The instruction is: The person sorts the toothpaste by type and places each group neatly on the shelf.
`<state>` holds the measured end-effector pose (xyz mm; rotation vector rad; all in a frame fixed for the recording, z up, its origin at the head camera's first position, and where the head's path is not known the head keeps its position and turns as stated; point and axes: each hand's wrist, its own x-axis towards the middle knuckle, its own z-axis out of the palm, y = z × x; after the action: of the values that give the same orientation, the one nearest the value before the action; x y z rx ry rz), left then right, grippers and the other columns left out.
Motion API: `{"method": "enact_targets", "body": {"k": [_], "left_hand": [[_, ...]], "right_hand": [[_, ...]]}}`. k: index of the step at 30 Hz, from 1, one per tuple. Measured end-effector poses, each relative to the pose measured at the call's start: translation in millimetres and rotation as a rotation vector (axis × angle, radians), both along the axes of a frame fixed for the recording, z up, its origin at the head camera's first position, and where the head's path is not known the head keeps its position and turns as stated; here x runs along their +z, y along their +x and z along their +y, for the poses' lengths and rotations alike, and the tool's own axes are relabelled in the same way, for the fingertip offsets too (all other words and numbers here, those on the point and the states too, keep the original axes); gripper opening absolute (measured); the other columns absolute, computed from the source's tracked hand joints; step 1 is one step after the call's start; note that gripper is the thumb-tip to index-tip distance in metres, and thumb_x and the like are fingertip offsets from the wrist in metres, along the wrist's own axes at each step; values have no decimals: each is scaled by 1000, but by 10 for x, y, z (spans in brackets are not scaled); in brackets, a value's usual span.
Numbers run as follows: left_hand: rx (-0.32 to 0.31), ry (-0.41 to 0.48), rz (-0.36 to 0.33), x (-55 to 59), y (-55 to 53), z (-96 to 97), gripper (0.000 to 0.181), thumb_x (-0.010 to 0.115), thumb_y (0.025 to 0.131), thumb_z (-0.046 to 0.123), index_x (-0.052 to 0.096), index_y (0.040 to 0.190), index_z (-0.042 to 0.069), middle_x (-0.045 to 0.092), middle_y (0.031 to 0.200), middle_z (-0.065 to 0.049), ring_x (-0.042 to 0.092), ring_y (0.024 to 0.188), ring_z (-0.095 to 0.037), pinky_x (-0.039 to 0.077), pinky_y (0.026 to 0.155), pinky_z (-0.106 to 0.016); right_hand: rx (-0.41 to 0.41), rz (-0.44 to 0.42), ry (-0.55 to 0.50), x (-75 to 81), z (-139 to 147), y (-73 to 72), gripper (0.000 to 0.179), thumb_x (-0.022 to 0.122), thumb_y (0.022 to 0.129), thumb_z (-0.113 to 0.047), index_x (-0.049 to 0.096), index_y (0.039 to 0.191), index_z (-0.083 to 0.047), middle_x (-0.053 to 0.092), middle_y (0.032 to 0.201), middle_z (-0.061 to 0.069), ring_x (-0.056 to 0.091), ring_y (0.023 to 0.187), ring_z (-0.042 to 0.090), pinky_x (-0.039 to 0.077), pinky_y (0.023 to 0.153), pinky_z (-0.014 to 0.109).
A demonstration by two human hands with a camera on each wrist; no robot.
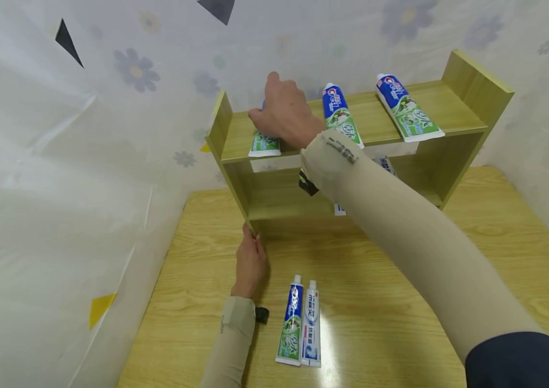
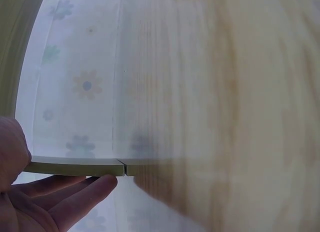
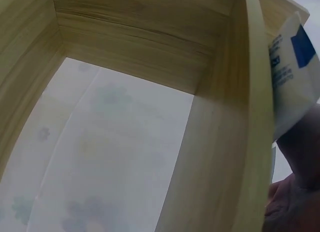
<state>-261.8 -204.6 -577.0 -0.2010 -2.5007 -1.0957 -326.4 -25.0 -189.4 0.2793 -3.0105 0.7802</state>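
On the left part of the upper board of a wooden shelf [image 1: 284, 196], my right hand [image 1: 288, 110] holds a blue-and-green toothpaste tube [image 1: 265, 145]. The palm hides most of that tube; its pale back [image 3: 295, 77] shows in the right wrist view, beside the board's edge. Lower down, my left hand [image 1: 249, 264] grips the shelf's left side panel near its bottom corner. In the left wrist view the thumb lies above the panel edge [image 2: 75, 169] and the fingers below it. Two matching tubes, a middle one [image 1: 340, 113] and a right one [image 1: 407, 110], lie along the upper board.
In the lower level a white tube [image 1: 385, 164] shows partly behind my right forearm. On the wooden table [image 1: 187, 280], in front of the shelf, a blue-and-green tube [image 1: 291, 323] lies alongside a white tube [image 1: 311, 328]. Flower-patterned sheeting [image 1: 124, 140] hangs behind and at both sides.
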Motion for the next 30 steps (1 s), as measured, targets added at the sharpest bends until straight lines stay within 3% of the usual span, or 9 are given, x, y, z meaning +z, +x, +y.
{"method": "enact_targets", "body": {"k": [4, 7, 8, 13, 15, 16, 20, 24, 30], "left_hand": [[6, -3, -25, 337, 195, 98, 40, 42, 119, 15, 40, 156, -2, 73, 117, -33, 77, 91, -42, 66, 78, -54], [16, -13, -32, 376, 223, 119, 39, 42, 119, 14, 40, 155, -3, 72, 116, -34, 76, 94, -46, 65, 80, -56], [14, -14, -23, 364, 216, 118, 40, 41, 119, 15, 40, 155, -3, 72, 117, -34, 77, 97, -47, 65, 82, -58], [13, -39, 75, 21, 29, 44, 41, 39, 120, 25, 42, 154, 2, 73, 107, -32, 77, 89, -45, 64, 71, -55], [11, -39, 96, -58, -24, 28, 41, 39, 120, 27, 42, 154, 3, 72, 104, -31, 76, 86, -44, 63, 69, -55], [4, -33, 99, -4, 4, 30, 41, 39, 120, 25, 42, 153, 2, 73, 104, -30, 76, 87, -43, 64, 70, -54], [-2, -14, 87, -30, -21, 17, 42, 40, 120, 27, 42, 155, 4, 74, 107, -28, 77, 90, -42, 64, 73, -54], [7, -14, 57, -170, -108, -14, 45, 41, 120, 27, 40, 160, 7, 75, 118, -29, 78, 102, -43, 66, 81, -55], [12, -43, 68, -294, -167, -58, 48, 40, 120, 29, 38, 161, 5, 75, 116, -28, 79, 98, -41, 66, 77, -53]], "right_hand": [[6, -16, -3, -3, 17, -13, 65, 54, 111, -42, 34, 160, -5, 62, 147, 17, 69, 126, 28, 61, 105, 38], [7, -25, -9, 3, 30, -13, 64, 56, 111, -41, 35, 159, -5, 63, 144, 17, 70, 123, 28, 62, 103, 37], [6, -27, -3, 8, 36, -12, 63, 56, 111, -41, 35, 159, -5, 63, 144, 16, 70, 122, 28, 62, 103, 37], [5, -35, 19, 37, 59, -4, 63, 56, 110, -38, 35, 158, -5, 64, 142, 15, 69, 122, 27, 61, 105, 38], [5, -39, 17, 43, 65, -4, 62, 56, 109, -37, 35, 158, -5, 64, 142, 15, 69, 122, 27, 61, 104, 38], [4, -40, 16, 45, 68, -5, 62, 56, 109, -37, 35, 158, -6, 64, 142, 15, 69, 122, 27, 61, 104, 38], [0, -42, 6, 42, 80, -8, 63, 56, 109, -38, 34, 159, -6, 63, 144, 16, 69, 125, 28, 61, 105, 38], [-12, -52, 8, 41, 96, -15, 66, 58, 109, -38, 32, 161, -7, 60, 151, 17, 66, 132, 29, 60, 109, 39], [-18, -68, 22, 51, 121, -27, 67, 58, 109, -38, 30, 163, -7, 58, 154, 18, 65, 136, 29, 59, 111, 39]]}}
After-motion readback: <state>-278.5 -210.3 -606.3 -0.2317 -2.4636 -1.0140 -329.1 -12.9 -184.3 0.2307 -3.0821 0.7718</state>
